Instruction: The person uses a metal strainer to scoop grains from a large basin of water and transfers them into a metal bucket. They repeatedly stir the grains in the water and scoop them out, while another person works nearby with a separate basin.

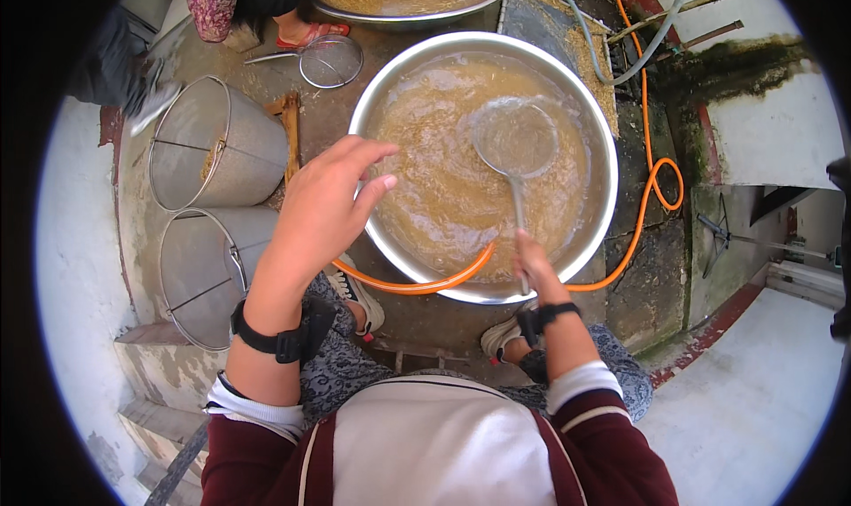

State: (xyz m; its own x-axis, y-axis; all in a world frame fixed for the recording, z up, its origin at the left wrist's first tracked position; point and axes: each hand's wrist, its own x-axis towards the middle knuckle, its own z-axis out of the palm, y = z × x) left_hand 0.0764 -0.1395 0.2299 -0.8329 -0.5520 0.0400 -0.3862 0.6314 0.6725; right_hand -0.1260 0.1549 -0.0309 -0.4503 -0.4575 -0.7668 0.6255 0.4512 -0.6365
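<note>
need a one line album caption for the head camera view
Right hand gripping a strainer at a metal basin of murky water, left hand empty.

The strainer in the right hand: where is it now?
In the head view, the strainer is at the large metal basin, its mesh right of centre within the rim.

You wear a white-fronted fabric top (434, 444) with maroon sleeves (616, 453) lined by thin cream piping, ending in white cuffs (581, 384). Wide black straps (288, 345) with dark fittings circle your forearms. Grey-blue trousers (331, 361) carry a dark swirling print above pale sneakers (365, 304) with dark markings.
</note>
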